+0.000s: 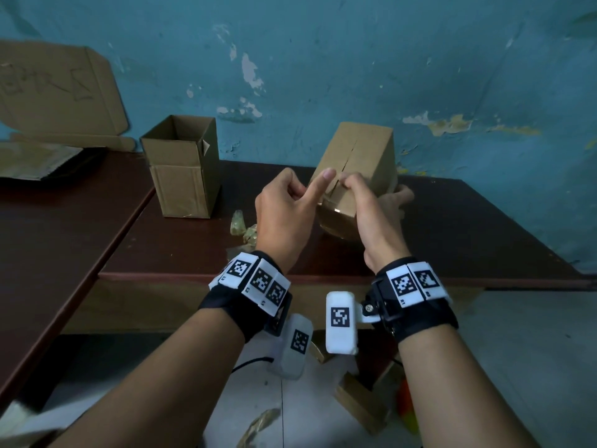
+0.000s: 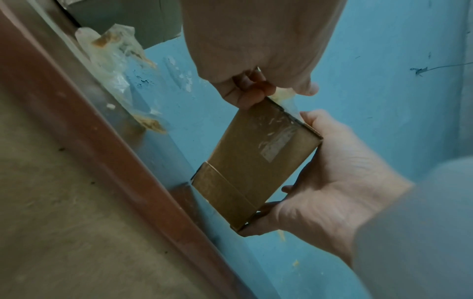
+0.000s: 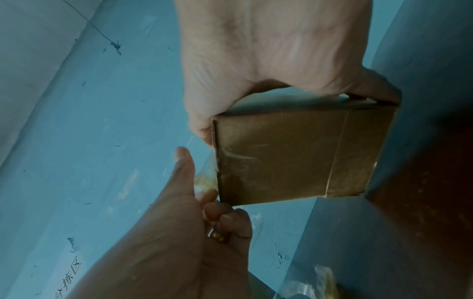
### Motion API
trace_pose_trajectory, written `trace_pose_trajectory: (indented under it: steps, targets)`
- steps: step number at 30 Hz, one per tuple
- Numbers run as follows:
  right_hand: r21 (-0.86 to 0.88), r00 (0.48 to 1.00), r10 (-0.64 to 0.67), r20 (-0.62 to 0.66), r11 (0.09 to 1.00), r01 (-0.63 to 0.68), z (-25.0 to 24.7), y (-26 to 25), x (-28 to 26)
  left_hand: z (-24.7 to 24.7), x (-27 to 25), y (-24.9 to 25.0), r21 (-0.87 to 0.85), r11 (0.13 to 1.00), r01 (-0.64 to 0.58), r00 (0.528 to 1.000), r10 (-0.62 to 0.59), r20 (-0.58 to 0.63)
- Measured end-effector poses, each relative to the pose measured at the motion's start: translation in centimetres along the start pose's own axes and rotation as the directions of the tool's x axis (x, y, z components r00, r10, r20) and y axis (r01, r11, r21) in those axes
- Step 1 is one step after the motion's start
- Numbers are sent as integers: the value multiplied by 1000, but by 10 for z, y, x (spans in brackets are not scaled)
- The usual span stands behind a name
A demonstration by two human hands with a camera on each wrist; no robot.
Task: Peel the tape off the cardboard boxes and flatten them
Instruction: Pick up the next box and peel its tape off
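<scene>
A small closed cardboard box (image 1: 358, 150) (image 2: 256, 161) (image 3: 281, 157) is held tilted above the dark table. My right hand (image 1: 368, 205) (image 2: 332, 182) (image 3: 256, 60) grips it, thumb on the near face and fingers round the far side. My left hand (image 1: 290, 198) (image 2: 256, 89) (image 3: 202, 204) pinches a strip of clear tape (image 2: 285, 97) (image 3: 204, 180) at the box's near corner, with the index finger stretched out straight. More clear tape still lies stuck on a side face of the box in the left wrist view.
An open-topped cardboard box (image 1: 182, 166) stands on the brown table (image 1: 468, 240) to the left. Crumpled tape wads (image 1: 242, 227) lie near the table's front. Flat cardboard (image 1: 58, 88) leans on the blue wall. Cardboard scraps (image 1: 361, 405) lie on the floor.
</scene>
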State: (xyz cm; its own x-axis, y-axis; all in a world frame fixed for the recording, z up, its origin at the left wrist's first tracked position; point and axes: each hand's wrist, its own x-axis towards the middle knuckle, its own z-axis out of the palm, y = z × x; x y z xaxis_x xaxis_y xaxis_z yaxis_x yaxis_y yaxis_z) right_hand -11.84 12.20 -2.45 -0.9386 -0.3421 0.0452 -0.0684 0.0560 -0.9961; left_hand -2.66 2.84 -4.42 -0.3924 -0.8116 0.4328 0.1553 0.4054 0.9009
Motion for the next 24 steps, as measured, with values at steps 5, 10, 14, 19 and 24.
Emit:
trace_pose_trajectory:
  steps: [5,10,14,19,24]
  targets:
    - [5,999,23,-26,1000,-23,-3,-3,0,-4,1,1,-137,991,15,983,10,182]
    - [-29,999,-28,-34,999,27,-6,-3,0,1,-1,-11,49,984,-169,974,159,163]
    - [-55,1000,-27,-15,998,26,-9,-3,1,3,1,-14,86,963,-255,959,240,148]
    - [-46,1000,6,4,999,-6,-5,-3,-2,4,-4,-8,109,937,-333,940,320,121]
    - [42,998,58,30,997,-59,-3,-1,4,2,-4,4,-181,982,-60,983,89,158]
